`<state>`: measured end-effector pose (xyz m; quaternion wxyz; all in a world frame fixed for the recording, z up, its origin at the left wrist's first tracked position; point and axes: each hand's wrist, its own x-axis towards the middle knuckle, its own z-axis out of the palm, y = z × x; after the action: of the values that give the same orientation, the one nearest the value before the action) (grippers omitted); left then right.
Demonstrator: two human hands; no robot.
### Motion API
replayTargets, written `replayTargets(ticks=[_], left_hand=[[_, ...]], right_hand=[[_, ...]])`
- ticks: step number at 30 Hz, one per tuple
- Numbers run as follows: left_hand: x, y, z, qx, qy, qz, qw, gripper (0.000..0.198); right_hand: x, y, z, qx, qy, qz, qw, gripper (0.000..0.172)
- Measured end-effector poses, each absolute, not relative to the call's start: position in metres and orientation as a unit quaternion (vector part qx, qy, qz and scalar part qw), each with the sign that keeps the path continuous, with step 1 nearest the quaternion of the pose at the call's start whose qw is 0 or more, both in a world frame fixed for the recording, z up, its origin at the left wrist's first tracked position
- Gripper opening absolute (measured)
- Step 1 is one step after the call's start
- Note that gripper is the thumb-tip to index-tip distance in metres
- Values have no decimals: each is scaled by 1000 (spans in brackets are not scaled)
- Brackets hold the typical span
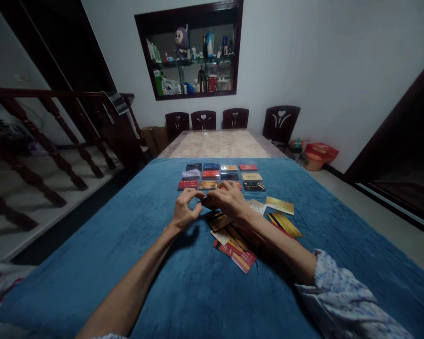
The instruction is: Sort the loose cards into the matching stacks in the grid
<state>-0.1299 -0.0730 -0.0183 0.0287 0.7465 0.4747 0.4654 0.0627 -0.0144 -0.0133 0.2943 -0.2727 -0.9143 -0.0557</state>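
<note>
as fingers (219, 193) hold it, the card (209, 203) looks dark.

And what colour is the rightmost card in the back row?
The card is red; it shows best in the head view.

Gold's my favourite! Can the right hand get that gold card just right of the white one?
Probably yes: nothing covers the gold card, and the right hand is near, though it looks busy.

"Where could a hand be passed?"
"To the left of the card grid (211, 174), blue cloth (134, 216) was left bare."
"And what was blocked?"
"The card grid's near side was obstructed by the left hand (185, 210), the right hand (232, 201) and loose cards (245, 259)."
</note>
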Motion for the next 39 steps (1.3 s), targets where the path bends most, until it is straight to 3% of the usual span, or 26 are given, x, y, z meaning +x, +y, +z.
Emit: replayTargets(ticks=[4,11,16,24,35,39], left_hand=[[-130,-70,-19,743,479,467,22,6],[-145,-65,-22,751,486,446,20,5],[-154,-58,-31,748,516,416,28,5],[-153,-54,-44,742,530,403,81,25],[-151,-54,-51,761,562,321,40,37],[-148,-56,-50,760,585,282,29,41]], right_hand=[[58,-14,-22,-293,-909,-40,293,19],[66,-11,-34,-329,-911,30,245,12],[71,-9,-33,-329,-905,48,266,17],[74,-8,-37,-361,-893,37,268,27],[72,-10,-41,-369,-901,10,227,43],[70,-11,-41,-379,-902,9,205,38]])
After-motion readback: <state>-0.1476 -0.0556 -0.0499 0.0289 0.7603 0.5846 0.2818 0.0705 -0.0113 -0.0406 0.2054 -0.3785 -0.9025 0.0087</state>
